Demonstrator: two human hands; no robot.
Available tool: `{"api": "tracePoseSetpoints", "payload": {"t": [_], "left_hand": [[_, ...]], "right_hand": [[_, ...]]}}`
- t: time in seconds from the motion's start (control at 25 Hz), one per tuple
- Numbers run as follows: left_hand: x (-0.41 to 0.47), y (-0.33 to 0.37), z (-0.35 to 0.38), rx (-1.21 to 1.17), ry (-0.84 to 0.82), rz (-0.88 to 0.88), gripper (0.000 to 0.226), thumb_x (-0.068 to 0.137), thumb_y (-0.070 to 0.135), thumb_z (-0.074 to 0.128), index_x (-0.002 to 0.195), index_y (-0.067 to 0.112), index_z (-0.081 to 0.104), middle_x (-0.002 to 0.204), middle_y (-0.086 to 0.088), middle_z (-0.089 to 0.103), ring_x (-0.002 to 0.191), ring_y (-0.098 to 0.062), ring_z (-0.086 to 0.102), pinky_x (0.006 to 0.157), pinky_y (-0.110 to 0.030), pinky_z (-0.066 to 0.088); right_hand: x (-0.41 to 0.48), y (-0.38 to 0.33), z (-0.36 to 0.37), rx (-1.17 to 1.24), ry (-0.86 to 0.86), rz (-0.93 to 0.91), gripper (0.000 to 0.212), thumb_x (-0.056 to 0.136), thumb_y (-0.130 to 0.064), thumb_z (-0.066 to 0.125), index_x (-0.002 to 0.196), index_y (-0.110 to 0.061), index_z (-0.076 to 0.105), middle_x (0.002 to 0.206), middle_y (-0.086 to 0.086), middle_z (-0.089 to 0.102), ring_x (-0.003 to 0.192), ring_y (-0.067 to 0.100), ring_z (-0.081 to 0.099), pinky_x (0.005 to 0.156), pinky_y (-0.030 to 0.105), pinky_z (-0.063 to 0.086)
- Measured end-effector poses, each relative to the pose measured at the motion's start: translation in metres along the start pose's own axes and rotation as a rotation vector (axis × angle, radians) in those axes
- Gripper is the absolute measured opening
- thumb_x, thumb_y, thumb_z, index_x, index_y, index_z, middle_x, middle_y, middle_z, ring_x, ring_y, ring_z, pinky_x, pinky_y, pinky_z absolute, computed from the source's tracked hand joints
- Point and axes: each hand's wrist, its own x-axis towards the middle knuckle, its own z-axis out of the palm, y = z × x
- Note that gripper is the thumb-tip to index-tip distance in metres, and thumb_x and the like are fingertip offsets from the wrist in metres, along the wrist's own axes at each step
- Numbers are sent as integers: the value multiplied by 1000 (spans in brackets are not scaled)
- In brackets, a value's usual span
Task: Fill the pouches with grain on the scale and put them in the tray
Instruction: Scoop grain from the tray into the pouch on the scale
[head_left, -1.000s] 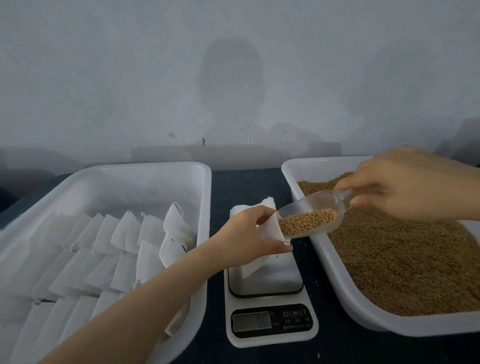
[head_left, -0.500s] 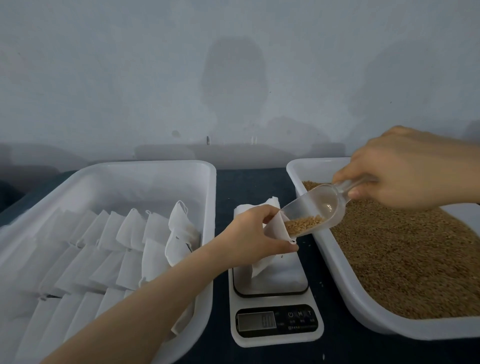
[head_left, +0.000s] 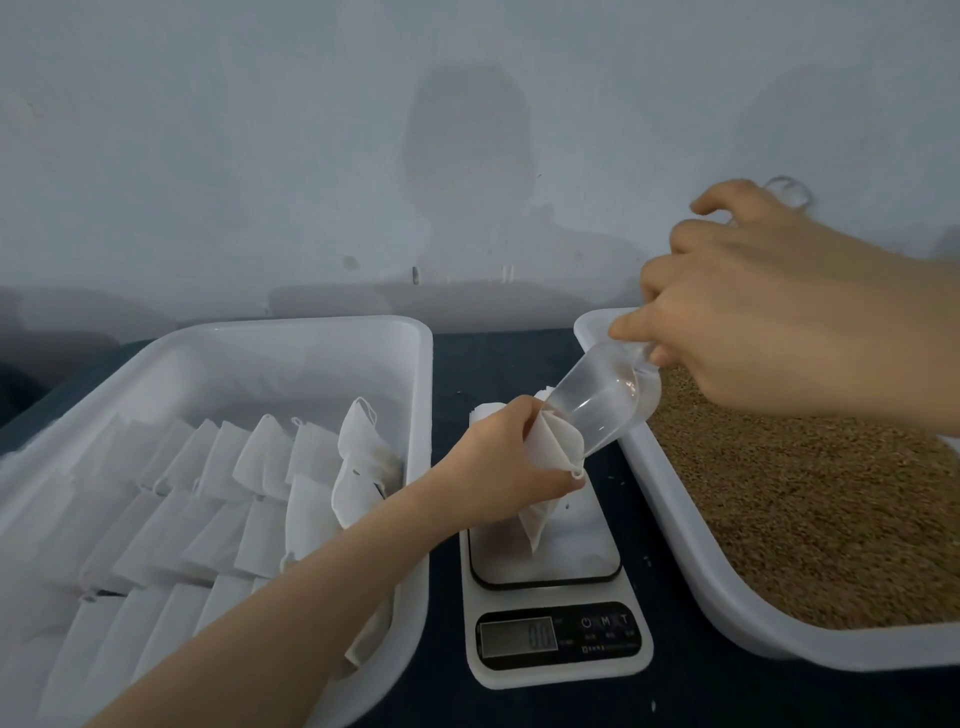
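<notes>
White and soft, the small drawstring fabric pouch (head_left: 558, 447) is hanging from the left grip (head_left: 496, 460), which is pinching its gathered mouth open over the platform of the white digital kitchen scale (head_left: 557, 636). The right grip (head_left: 769, 322) is clasping the handle of the clear plastic scoop (head_left: 597, 405), which is tilting steeply down with its lip inside the pouch mouth, just beside the left grip. Its bowl is looking empty.

To do this well, the left grip should be letting the pouch settle fully onto the platform below it and loosening, since a hand carrying the cloth would be falsifying the reading. The scoop should be drawing back along its own tilt, toward the white plastic tray (head_left: 675, 519) of brown grain (head_left: 831, 493) under the right grip, so stray kernels are falling there, not on the dark blue bench (head_left: 519, 358). The white rectangular tray (head_left: 311, 330) holding rows of white pouches (head_left: 260, 467) is lying just left of the left grip's wrist.

The pouch's inside is hidden, so its fill is unknowable. The display digits are too blurred for reading. Whether the pouch's bottom corner is touching the platform I cannot tell. The scoop's handle is disappearing inside the right grip, and both trays are being cut off by the frame's edges.
</notes>
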Motion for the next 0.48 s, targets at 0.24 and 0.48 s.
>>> {"api": "tracePoseSetpoints", "payload": {"t": [0.24, 0.48], "left_hand": [[-1, -1, -1, -6, 19, 12, 51, 78, 36, 75, 121, 26, 49, 114, 7, 58, 102, -12, 59, 87, -32, 55], [-3, 2, -2, -1, 11, 0, 47, 81, 34, 73, 121, 28, 50, 116, 5, 59, 104, -15, 59, 88, -32, 54]], "right_hand": [[-11, 7, 3, 23, -43, 88, 21, 81, -35, 45, 89, -41, 64, 76, -13, 61, 80, 17, 56, 89, 37, 20], [-37, 62, 78, 556, -113, 459, 39, 82, -55, 35, 118, -53, 51, 107, -7, 68, 99, 26, 61, 90, 46, 45]]}}
